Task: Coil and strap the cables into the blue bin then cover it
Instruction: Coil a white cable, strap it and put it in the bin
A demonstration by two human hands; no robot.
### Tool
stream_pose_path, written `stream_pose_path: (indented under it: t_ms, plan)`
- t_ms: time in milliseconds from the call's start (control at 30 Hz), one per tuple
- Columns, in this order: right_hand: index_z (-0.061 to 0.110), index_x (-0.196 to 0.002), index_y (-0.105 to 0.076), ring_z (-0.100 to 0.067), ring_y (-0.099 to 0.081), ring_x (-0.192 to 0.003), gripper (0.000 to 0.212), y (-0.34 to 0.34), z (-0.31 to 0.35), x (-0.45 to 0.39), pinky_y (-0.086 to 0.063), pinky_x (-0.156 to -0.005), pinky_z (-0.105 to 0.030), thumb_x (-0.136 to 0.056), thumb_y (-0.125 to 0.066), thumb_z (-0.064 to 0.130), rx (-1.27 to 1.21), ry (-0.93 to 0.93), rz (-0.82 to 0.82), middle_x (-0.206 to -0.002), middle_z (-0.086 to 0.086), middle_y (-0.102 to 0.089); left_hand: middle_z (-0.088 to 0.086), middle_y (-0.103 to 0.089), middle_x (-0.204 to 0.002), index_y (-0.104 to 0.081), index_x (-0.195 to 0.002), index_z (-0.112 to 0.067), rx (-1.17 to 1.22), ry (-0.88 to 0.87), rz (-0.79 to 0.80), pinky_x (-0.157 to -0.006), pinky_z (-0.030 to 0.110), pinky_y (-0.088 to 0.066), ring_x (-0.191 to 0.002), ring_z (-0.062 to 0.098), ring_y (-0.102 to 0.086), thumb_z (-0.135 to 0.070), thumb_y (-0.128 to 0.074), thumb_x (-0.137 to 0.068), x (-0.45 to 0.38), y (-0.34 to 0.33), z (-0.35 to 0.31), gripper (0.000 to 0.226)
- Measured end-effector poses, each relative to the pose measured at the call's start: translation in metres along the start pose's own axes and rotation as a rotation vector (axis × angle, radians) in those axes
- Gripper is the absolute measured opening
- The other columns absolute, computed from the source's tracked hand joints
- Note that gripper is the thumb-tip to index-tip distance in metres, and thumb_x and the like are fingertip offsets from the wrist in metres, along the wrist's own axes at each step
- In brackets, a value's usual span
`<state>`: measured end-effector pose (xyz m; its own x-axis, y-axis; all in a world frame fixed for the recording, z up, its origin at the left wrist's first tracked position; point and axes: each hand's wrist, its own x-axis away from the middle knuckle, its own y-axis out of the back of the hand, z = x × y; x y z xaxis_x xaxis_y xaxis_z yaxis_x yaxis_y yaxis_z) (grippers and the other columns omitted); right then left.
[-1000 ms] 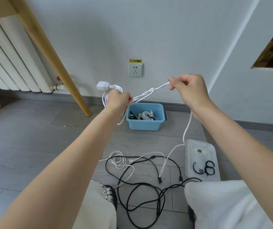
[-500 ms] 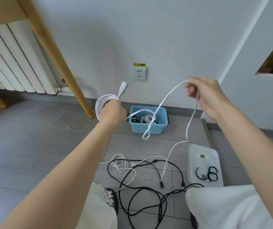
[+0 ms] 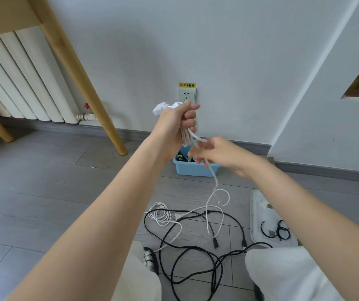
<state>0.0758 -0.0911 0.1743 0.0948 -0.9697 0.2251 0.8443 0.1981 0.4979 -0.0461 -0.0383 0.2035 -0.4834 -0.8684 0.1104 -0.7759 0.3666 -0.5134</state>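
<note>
The left hand (image 3: 177,124) grips the coiled white cable (image 3: 186,135) above the blue bin (image 3: 193,169) on the floor. The right hand (image 3: 217,156) pinches the cable's trailing end. The clear lid (image 3: 258,213) lies rightmost.

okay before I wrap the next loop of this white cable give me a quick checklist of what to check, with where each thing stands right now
1. Coil secure: ok. The left hand grips the white cable bundle, plug end poking out the top.
2. Feeding hand on the cable: cannot tell. The right hand is blurred; its fingers look loosely spread around the strand.
3. Loose tail free: not ok. It drops to the floor and crosses the black cables.
4. Strap within reach: ok. Black straps lie on the clear lid beside the right knee.
5. Blue bin open: ok, uncovered, with cables already inside.
</note>
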Motion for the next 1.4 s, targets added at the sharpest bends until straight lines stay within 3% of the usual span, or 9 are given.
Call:
stream_pose_path:
  t_ms: [200,333,500,667,767,933,1100,1200,1400]
  plan:
    - [0.006,-0.056,-0.050,-0.013,-0.039,-0.052,0.035,0.014,-0.006,-0.008,-0.034,-0.050,-0.019,-0.091,-0.045,0.005,0.073,-0.024,-0.276,-0.051,0.000,-0.046,-0.008,-0.014,-0.048,-0.062,-0.098,0.000,-0.152,0.391,0.676,-0.031,0.010,-0.024,-0.034,0.002,-0.009,-0.049,-0.022,-0.094,0.017,0.005,-0.008,0.064]
    - [0.017,-0.057,-0.051,-0.012,-0.025,-0.047,0.039,0.032,-0.018,-0.013,-0.015,-0.039,-0.018,-0.083,-0.036,-0.008,-0.132,-0.163,-0.480,-0.055,-0.002,-0.039,-0.007,-0.020,-0.048,-0.065,-0.100,0.000,-0.149,0.566,0.834,-0.032,0.011,-0.029,-0.033,0.002,-0.015,-0.048,-0.021,-0.093,0.020,0.019,-0.009,0.065]
    - [0.010,-0.067,-0.046,-0.003,-0.019,-0.022,0.035,0.064,-0.022,-0.015,-0.011,-0.029,-0.010,-0.092,-0.027,-0.004,-0.659,-0.232,-0.650,-0.028,0.007,-0.032,-0.012,-0.032,-0.042,-0.064,-0.095,-0.001,-0.435,0.697,0.807,-0.031,0.013,-0.020,-0.030,-0.002,-0.021,-0.042,-0.021,-0.098,0.026,0.027,-0.010,0.060]
    - [0.009,-0.069,-0.040,-0.005,-0.015,-0.022,0.034,0.091,-0.027,-0.006,-0.010,-0.029,-0.013,-0.092,-0.020,-0.005,-1.059,-0.202,-0.746,-0.048,-0.001,-0.035,-0.007,-0.042,-0.048,-0.061,-0.100,-0.004,-0.999,0.852,0.574,-0.037,0.014,-0.026,-0.034,0.003,-0.029,-0.047,-0.018,-0.101,0.026,0.038,0.000,0.061]
    - [0.010,-0.078,-0.042,-0.005,-0.016,-0.023,0.028,0.086,-0.019,-0.010,-0.013,-0.026,-0.016,-0.095,-0.022,-0.001,-1.144,-0.165,-0.647,-0.030,0.004,-0.038,0.003,-0.072,-0.082,-0.057,-0.108,-0.001,-1.145,0.912,0.468,-0.040,0.015,-0.036,-0.048,0.009,-0.057,-0.047,-0.019,-0.101,0.025,0.030,0.012,0.059]
    - [0.007,-0.075,-0.046,-0.005,-0.016,-0.025,0.034,0.081,-0.001,-0.002,-0.012,-0.028,-0.016,-0.097,-0.021,0.001,-1.190,-0.110,-0.572,-0.031,0.006,-0.027,0.014,-0.060,-0.124,-0.027,-0.139,-0.003,-1.286,0.852,0.157,-0.060,0.023,-0.049,-0.078,0.024,-0.070,-0.051,-0.020,-0.099,0.011,0.033,0.037,0.063]
    - [0.007,-0.073,-0.047,-0.005,-0.018,-0.028,0.033,0.075,0.003,0.007,-0.013,-0.032,-0.016,-0.096,-0.025,0.001,-0.978,-0.009,-0.619,-0.035,0.004,-0.039,0.008,-0.056,-0.086,-0.040,-0.116,-0.008,-0.977,0.568,-0.187,-0.084,0.030,-0.051,-0.091,0.025,-0.064,-0.047,-0.023,-0.101,0.002,0.041,0.031,0.045]
    - [0.009,-0.074,-0.053,-0.005,-0.019,-0.031,0.032,0.074,0.006,0.014,-0.012,-0.033,-0.016,-0.096,-0.031,0.002,-0.647,0.032,-0.535,-0.041,0.002,-0.050,0.021,-0.056,-0.123,-0.037,-0.136,0.000,-0.520,0.304,-0.321,-0.078,0.023,-0.052,-0.118,0.035,-0.055,-0.035,-0.026,-0.103,-0.004,0.045,0.025,0.049]
    - [0.017,-0.088,-0.068,-0.004,-0.018,-0.042,0.009,0.078,-0.004,0.042,-0.014,-0.038,-0.014,-0.088,-0.060,0.020,-0.170,0.004,0.193,-0.051,0.007,-0.037,0.014,-0.025,-0.154,-0.015,-0.150,-0.006,0.167,0.178,-0.230,-0.093,0.040,-0.038,-0.105,0.028,-0.061,-0.056,-0.017,-0.098,-0.007,0.051,0.000,0.072]
